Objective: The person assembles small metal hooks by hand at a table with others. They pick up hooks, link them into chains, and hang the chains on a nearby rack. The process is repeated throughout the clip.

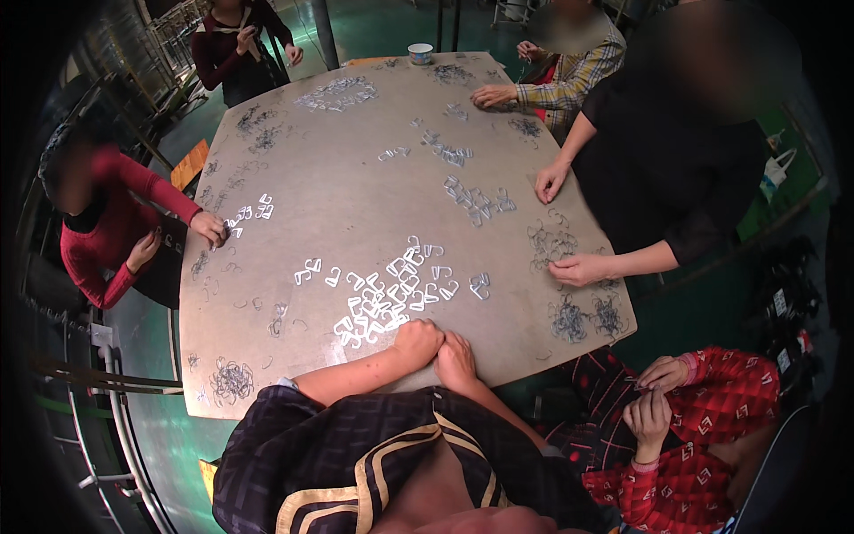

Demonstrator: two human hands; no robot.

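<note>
Head view, starting at the lower left of the frame: I see a tangle of thin wire loops (231, 380) lying on the grey table (356, 160), well apart from my hands. At lower centre, my left hand (418, 342) is curled into a loose fist, and my right hand (455, 358) is closed too, pressed against it; whether either pinches a piece I cannot tell. Just above them a heap of white flat clips (378, 298) spreads toward mid-frame, most lying loose, so I judge much of the sorting remains. Further right, another person's hand (576, 268) rests by more dark wire bundles (569, 319) near the table's edge.
</note>
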